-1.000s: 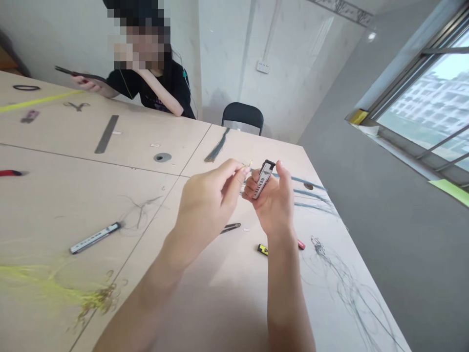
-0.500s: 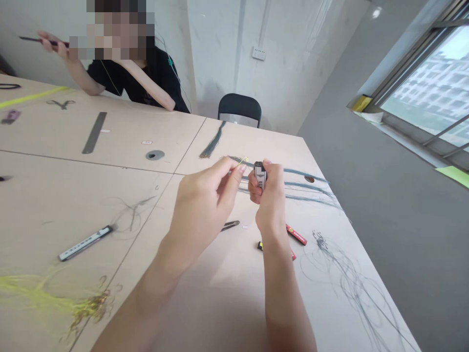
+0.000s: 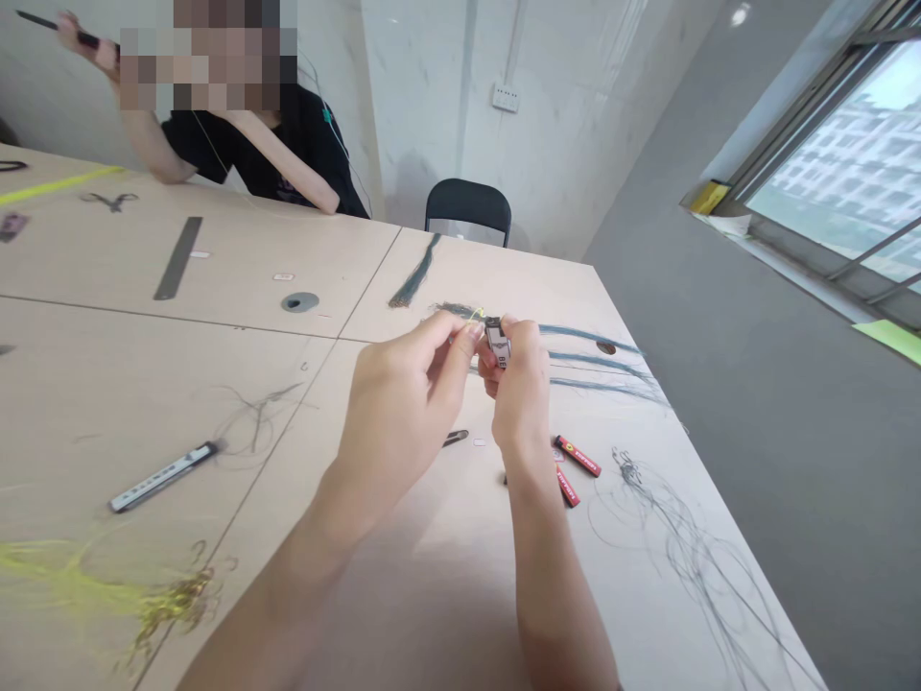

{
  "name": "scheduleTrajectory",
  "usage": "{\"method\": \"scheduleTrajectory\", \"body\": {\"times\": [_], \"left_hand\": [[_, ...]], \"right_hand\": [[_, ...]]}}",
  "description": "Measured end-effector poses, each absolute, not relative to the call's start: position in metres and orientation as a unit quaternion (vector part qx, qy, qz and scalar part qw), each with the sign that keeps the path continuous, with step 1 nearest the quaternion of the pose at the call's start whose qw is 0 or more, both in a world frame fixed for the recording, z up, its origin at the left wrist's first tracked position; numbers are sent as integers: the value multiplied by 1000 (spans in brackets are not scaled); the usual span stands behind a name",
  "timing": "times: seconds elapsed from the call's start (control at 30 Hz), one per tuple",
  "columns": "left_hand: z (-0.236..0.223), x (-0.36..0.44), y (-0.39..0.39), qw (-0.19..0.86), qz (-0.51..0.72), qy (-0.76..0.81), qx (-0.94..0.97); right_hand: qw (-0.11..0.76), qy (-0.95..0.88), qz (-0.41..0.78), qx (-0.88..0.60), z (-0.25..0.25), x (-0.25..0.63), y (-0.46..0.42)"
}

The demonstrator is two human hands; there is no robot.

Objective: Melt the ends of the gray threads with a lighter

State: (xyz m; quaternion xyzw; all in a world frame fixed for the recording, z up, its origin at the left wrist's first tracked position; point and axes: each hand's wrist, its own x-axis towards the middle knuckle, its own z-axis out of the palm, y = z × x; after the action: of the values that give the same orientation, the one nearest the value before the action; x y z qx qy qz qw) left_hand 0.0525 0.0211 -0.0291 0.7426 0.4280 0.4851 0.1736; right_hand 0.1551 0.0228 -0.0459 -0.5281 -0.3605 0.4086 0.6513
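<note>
My left hand [image 3: 403, 393] is closed in a pinch, thumb against forefinger, on a thin yellow line [image 3: 476, 314] whose short end sticks up in a small loop or knot. Wrapped in my right hand [image 3: 524, 389] is a black and white lighter [image 3: 498, 344], upright, with the thumb near its top. The lighter's top is right beside the yellow end; no flame can be made out. Beyond my hands lie bundles of dark blue-green line [image 3: 590, 336]. Two red lighters [image 3: 578, 456] rest close to my right forearm, partly behind it.
Yellow lines with gold hooks [image 3: 173, 600] lie at lower left, a tangle of dark line [image 3: 683, 537] at right. A white-labelled stick [image 3: 164, 476], a steel ruler [image 3: 178, 259], scissors [image 3: 109, 202] and a grey disc [image 3: 300, 302] are left. A person [image 3: 251, 158] sits across the table.
My right hand has brought the lighter leftward, closer to the yellow line's end. The left hand keeps its pinch almost in place. The person opposite has raised the dark object in their hand slightly.
</note>
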Motion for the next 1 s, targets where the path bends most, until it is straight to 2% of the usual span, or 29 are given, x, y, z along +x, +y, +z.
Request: {"method": "scheduleTrajectory", "body": {"times": [1.0], "left_hand": [[-29, 49, 20, 155, 491, 452, 728]], "right_hand": [[656, -369, 403, -520, -59, 158, 32]]}}
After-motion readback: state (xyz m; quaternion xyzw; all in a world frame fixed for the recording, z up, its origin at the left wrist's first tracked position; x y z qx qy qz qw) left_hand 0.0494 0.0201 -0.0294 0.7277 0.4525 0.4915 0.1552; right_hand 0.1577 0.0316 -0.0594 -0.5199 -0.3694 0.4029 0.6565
